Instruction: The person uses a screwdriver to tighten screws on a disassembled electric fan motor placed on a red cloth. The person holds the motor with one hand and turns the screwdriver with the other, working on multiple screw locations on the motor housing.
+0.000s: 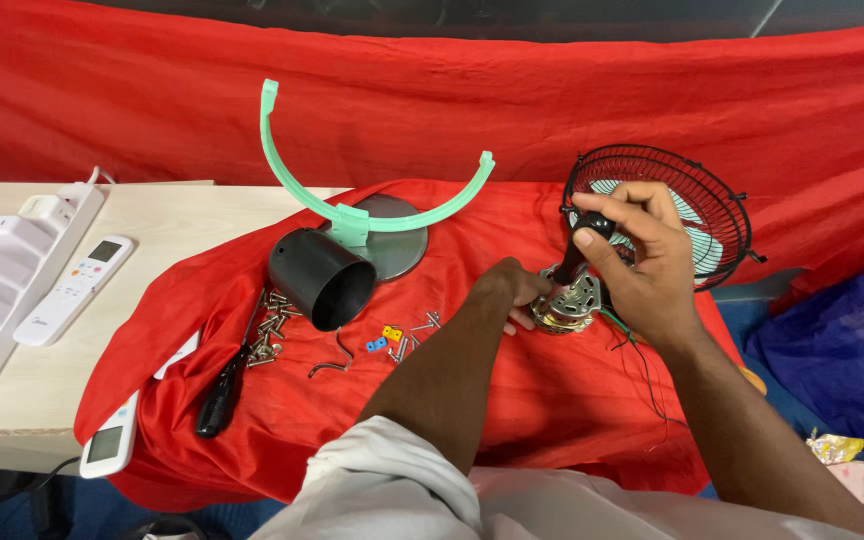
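Right hand [642,262] fingers grip screwdriver [580,250]; left hand [512,290] steadies motor [574,300], fingers hidden.

Pale wooden table [12,395] carries a red cloth [552,400], white power strip [12,260], two white remotes [74,290], one half under the cloth edge.

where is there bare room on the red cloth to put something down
Bare cloth lies in front of the screws, between the black screwdriver and the left forearm. Another patch lies behind the left hand, between the round grey base and the fan guard. It is crowded around the black cylinder, the screws and the motor under the right hand.
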